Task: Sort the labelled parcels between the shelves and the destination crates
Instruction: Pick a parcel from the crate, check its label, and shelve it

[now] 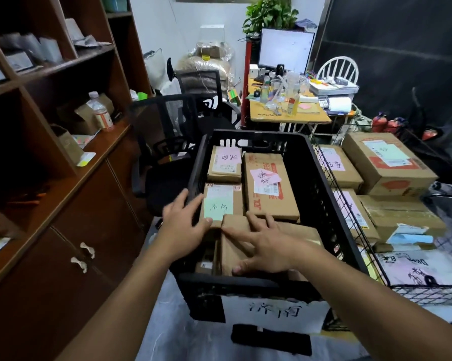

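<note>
Inside black crate [321, 201]: four top parcels [267, 201]; left grip [185, 221], right grip [269, 247] flat-fingered, each touching one.

Black crate [321, 204] crowded with parcels [269, 188]

Small office doubling as a parcel-sorting rm. Far side: desk [321, 117] w/ monitor [286, 49], printer [334, 93] & bottle clutter, black mesh chair [165, 113] to its left, potted plant [269, 14] above. Left wall: brown wood shelving [71, 175] w/ cupboard doors [89, 217] below, packets [29, 45] & a water bottle [102, 113] on it. Near: black plastic crate [308, 183] w/ handwritten paper label [274, 312], full of taped cardboard parcels [269, 194]; wire basket [428, 291] at right holds more boxes [386, 162].
</note>
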Demonstrator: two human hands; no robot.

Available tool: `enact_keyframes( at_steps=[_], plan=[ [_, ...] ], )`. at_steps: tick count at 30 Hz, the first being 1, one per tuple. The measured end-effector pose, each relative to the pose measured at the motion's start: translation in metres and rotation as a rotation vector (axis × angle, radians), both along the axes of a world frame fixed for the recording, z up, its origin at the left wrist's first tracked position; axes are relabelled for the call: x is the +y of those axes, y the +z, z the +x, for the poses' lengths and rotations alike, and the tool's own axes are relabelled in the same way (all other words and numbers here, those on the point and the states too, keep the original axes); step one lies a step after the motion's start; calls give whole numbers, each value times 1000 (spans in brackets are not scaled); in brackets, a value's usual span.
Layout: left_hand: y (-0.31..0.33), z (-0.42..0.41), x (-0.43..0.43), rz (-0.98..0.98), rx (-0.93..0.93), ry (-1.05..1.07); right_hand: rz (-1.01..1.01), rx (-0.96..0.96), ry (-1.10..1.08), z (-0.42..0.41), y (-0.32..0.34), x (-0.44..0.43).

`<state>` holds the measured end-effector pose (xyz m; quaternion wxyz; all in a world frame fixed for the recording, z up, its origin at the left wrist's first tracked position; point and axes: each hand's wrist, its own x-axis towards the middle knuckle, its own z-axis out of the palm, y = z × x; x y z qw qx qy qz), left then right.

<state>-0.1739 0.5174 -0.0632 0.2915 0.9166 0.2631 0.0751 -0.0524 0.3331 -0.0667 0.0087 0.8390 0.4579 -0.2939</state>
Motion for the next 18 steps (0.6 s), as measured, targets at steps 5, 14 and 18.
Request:
enact_keyframes(
  at_steps=[5,14,18],
  plan=[
    [-6,4,1,1,-2,-91,-117,-8,-52,-10,-16,14],
    [-8,-1,1,-3,-52,-139,-57,-45,-149,-17,-13,19],
    [-5,-7,7,-34,-67,-208,109,-81,-235,-32,-6,24]
  ],
)
